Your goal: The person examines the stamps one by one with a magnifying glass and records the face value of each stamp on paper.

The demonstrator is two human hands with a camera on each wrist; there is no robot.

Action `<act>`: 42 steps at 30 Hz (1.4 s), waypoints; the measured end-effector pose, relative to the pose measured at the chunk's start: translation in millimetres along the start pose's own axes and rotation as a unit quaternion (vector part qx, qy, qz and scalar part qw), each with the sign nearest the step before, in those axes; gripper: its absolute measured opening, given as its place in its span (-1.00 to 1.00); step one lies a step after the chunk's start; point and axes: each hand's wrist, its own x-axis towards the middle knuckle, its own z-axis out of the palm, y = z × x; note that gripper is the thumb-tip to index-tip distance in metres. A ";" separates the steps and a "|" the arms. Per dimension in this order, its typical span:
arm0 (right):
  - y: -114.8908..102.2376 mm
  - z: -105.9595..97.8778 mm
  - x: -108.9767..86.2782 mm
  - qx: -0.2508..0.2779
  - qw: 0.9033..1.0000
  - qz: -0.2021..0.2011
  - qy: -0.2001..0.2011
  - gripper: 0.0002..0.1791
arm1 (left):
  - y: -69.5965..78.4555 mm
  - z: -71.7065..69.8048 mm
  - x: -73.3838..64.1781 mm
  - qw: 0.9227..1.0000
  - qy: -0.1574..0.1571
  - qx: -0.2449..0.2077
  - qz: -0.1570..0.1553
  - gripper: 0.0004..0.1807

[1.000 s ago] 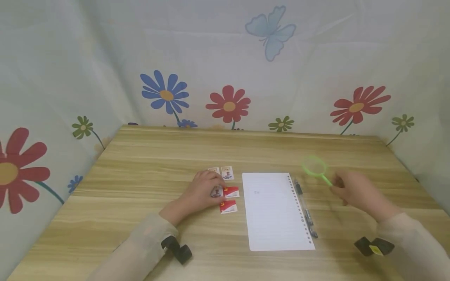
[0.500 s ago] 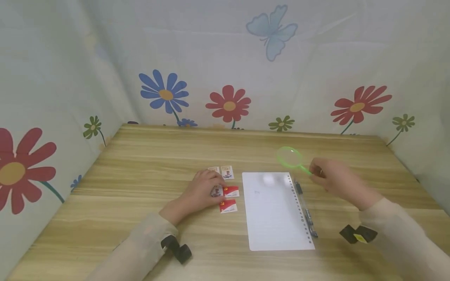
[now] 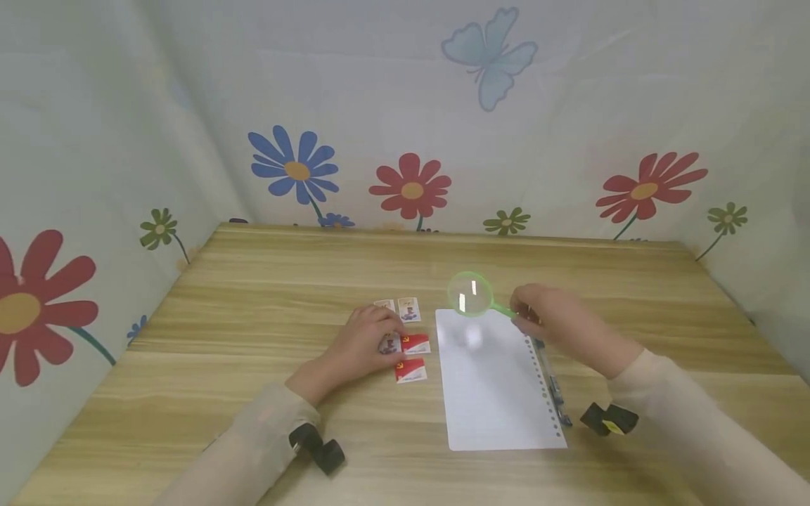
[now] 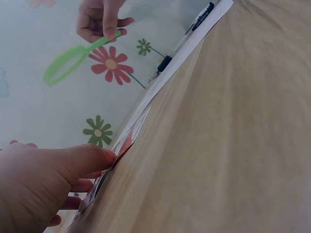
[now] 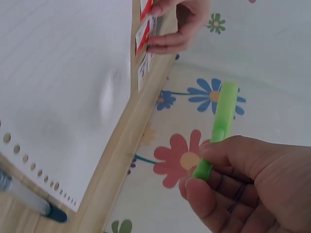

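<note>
A green magnifying glass (image 3: 470, 294) is pinched by its handle between the thumb and fingers of my right hand (image 3: 563, 325), raised above the top of a lined sheet of paper (image 3: 496, 393). My left hand (image 3: 357, 344) rests on small stamp-like cards, fingers spread and touching them. Two red-and-white cards show beside it, a lower one (image 3: 411, 371) and an upper one (image 3: 415, 344). Behind the fingertips lies a pale printed card (image 3: 408, 310), with another partly hidden by the hand. In the right wrist view the magnifying glass (image 5: 224, 111) appears nearly edge-on.
A clear pen (image 3: 555, 393) with dark ends lies along the punched edge of the paper. The wooden table (image 3: 285, 267) meets a flower-printed cloth (image 3: 354, 84) at the back and sides. Black cameras are strapped at both wrists.
My right hand has carried the magnifying glass leftward, from right of the pen to over the top of the paper. My left hand stays in place on the cards.
</note>
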 end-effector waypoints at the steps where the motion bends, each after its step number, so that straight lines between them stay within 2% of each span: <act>1: -2.7 2.8 0.6 -0.010 1.000 -0.010 0.006 -0.90 | -0.1 0.6 -0.3 1.000 0.002 0.001 0.001 -0.64; 11: -20.1 32.0 4.2 -0.060 0.990 -0.113 0.053 -0.89 | 1.4 4.8 -3.7 1.000 0.013 0.004 0.009 -0.64; 15: -25.3 39.3 3.7 -0.057 0.989 -0.128 0.042 -0.89 | 1.1 6.5 -3.5 1.000 0.014 0.008 0.014 -0.66; 18: -28.4 44.6 2.6 -0.059 0.988 -0.139 0.039 -0.87 | 1.6 6.2 -3.7 1.000 0.006 0.015 0.007 -0.60; 22: -31.0 52.0 2.8 -0.069 0.982 -0.167 0.055 -0.85 | 2.2 5.3 -4.2 1.000 -0.004 0.021 -0.002 -0.48; 27: -31.7 61.1 4.3 -0.085 0.974 -0.199 0.067 -0.83 | 2.4 4.9 -5.4 1.000 0.000 0.012 0.002 -0.45; 35: -33.3 67.2 6.2 -0.123 0.966 -0.216 0.065 -0.82 | 0.1 6.8 -4.3 1.000 0.006 0.007 0.011 -0.48; 42: -33.8 69.4 6.8 -0.135 0.965 -0.216 0.057 -0.81 | 0.1 5.4 -4.4 1.000 0.003 0.007 0.010 -0.46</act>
